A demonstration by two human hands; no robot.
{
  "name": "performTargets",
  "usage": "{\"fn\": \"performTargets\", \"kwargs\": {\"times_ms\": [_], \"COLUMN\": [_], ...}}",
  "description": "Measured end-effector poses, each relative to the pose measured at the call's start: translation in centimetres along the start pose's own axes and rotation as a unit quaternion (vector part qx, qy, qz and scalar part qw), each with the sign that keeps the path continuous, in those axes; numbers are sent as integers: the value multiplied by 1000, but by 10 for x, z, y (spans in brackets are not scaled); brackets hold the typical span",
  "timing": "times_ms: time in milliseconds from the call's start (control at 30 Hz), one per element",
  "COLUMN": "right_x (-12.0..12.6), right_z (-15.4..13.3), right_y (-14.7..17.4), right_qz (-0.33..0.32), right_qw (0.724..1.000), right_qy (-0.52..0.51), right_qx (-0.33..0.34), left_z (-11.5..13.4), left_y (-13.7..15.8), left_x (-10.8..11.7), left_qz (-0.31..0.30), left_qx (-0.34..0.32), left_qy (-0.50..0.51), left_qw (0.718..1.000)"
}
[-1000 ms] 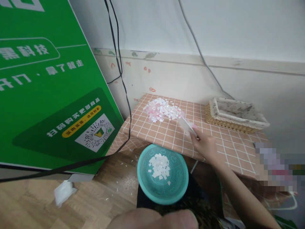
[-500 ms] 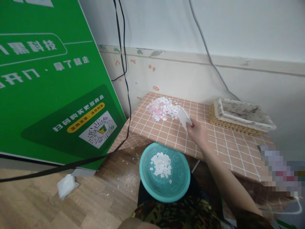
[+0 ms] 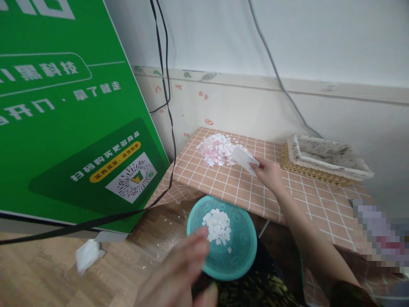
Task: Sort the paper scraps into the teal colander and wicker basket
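Note:
My right hand (image 3: 268, 172) grips a flat white card (image 3: 244, 158) by its near end, fingers and thumb closed on it. The card's far edge is beside a pile of small white and pink paper pieces (image 3: 213, 151) on the checked tablecloth (image 3: 220, 181). Low in the view, my left hand (image 3: 179, 273) is blurred, its fingers stretched out with the thumb apart and nothing visible in them. Its fingertips overlap the near left rim of a turquoise plastic basket (image 3: 244, 260) in the picture; whether they touch it I cannot tell. Small white pieces (image 3: 217, 226) lie inside the basket.
A cloth-lined wicker basket (image 3: 319, 170) stands at the table's right back. A green panel (image 3: 64, 140) with printed text rises at the left, with a black cable (image 3: 171, 128) hanging before it. A white plastic bag (image 3: 87, 256) and scattered scraps lie on the wooden floor.
My left hand has come up into view from the bottom, over the basket's near left side. The card in my right hand has shifted slightly left and tilted flatter.

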State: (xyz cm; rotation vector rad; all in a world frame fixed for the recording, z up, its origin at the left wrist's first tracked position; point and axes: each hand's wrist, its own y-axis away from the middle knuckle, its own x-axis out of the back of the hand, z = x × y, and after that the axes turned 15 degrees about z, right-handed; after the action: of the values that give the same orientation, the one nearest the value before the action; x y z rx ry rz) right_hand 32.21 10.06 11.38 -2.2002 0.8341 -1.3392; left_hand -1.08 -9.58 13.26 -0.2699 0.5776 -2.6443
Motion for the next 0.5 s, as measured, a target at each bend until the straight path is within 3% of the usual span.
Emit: {"fn": "performTargets", "kwargs": {"times_ms": [100, 200, 300, 367, 500], "right_x": [4, 6, 4, 1, -2], "right_z": [11, 23, 35, 42, 45], "right_y": [-10, -22, -34, -42, -49], "right_qz": [-43, -75, -113, -131, -137], "right_qw": [998, 995, 989, 982, 973], "right_qy": [-36, -59, -92, -134, -185], "right_qx": [22, 33, 34, 25, -1], "left_z": [-36, -79, -105, -113, -121], "left_y": [-20, -22, -10, -1, 11], "left_x": [-26, -38, -41, -42, -49], "left_qz": [3, 6, -29, -58, -40], "left_qx": [71, 206, 376, 447, 546], "left_qy": [-36, -74, -21, 54, 117], "left_qw": [997, 976, 926, 891, 828]}}
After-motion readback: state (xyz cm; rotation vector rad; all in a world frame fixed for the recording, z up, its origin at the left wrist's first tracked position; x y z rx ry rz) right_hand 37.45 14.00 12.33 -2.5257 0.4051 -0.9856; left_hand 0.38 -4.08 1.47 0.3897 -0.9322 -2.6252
